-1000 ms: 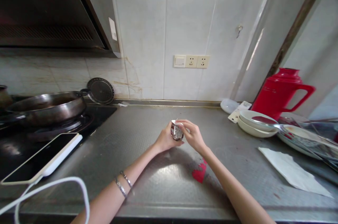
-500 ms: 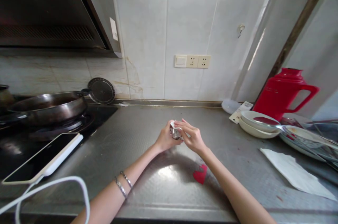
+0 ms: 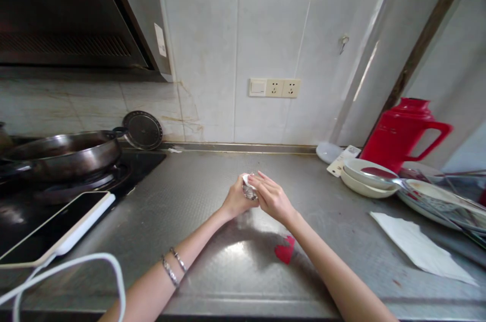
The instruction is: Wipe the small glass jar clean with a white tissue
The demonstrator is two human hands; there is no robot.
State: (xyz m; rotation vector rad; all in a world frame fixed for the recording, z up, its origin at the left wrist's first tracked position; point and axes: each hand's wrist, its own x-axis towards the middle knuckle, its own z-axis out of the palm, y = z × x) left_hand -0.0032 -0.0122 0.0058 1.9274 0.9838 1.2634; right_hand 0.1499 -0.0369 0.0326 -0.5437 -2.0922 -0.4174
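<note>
Shiny small glass object (image 3: 249, 191): gripped mid-worktop (image 3: 212, 200)
Left hand (image 3: 237, 199): clasping it
Right hand (image 3: 270, 197): fingers curled over it

A small shiny object (image 3: 249, 191) is held up between both hands, just above the steel counter (image 3: 212, 195), near the middle of the view. It looks like clear glass or crinkled silvery wrap (too small to tell which), catching grey and white glints. A white scrap or cap (image 3: 246, 179) sits at its 11 o'clock edge. Fingers cover its 3 o'clock and 9 o'clock sides, so only a narrow strip of it shows. Its full shape cannot be made out.
</note>
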